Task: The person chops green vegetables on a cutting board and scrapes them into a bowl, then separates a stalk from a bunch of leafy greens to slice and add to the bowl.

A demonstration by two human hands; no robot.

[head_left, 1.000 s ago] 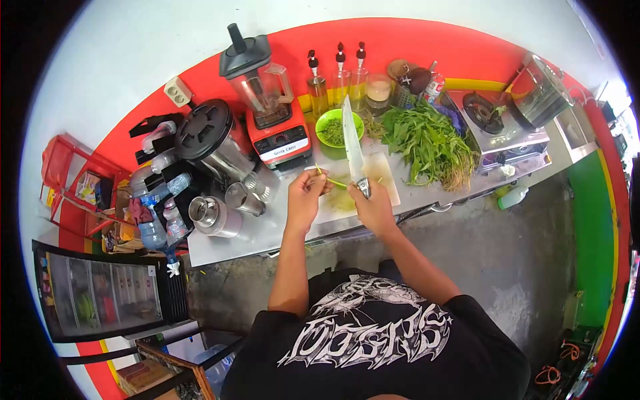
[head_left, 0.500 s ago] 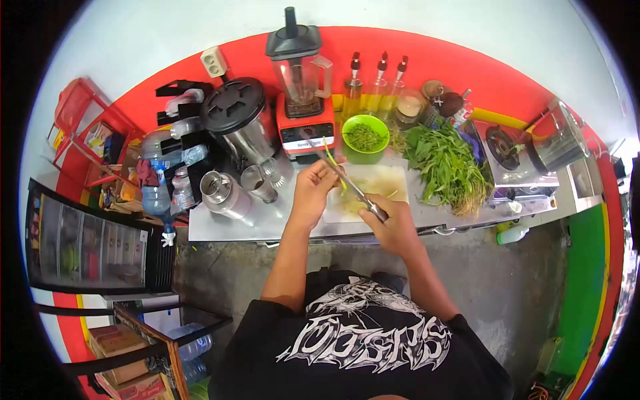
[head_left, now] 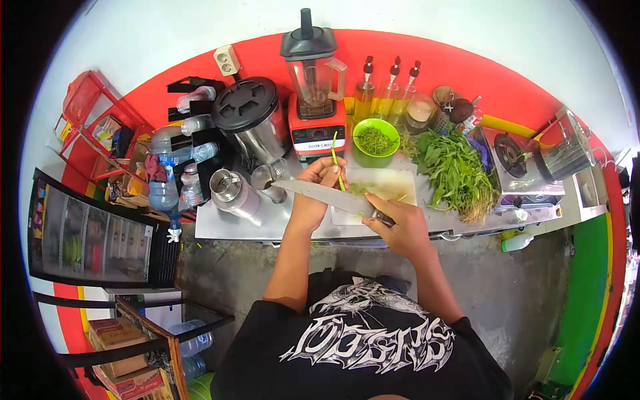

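Step in hand, as we judge it: trimming or cutting a slender green stem (head_left: 335, 144) with a knife (head_left: 321, 193). We find the stem pinched between thumb and fingers of the left hand (head_left: 321, 175), raised near the left edge of the cutting board (head_left: 342, 217). The right hand (head_left: 404, 228) is wrapped around the knife's handle, blade pointing left across the left hand. Whether steel meets stem or skin, we cannot tell.

Next move, our reading: a further cut calls for turning the edge onto the stem and keeping the left fingers clear.

Materials: broad, tapering blade, smooth metal; stem thin, slightly bent, probably crisp. Board pale, flat, stained greenish, with small scraps. Behind it, a glossy lime-green bowl (head_left: 376, 161), round, holding finely cut greens (head_left: 374, 141). To its right, a loose bunch of leafy greens (head_left: 457, 171), soft-looking leaves, stringy tan roots. All this sits on a bench (head_left: 277, 225) of smooth, grey, metal-looking sheet.
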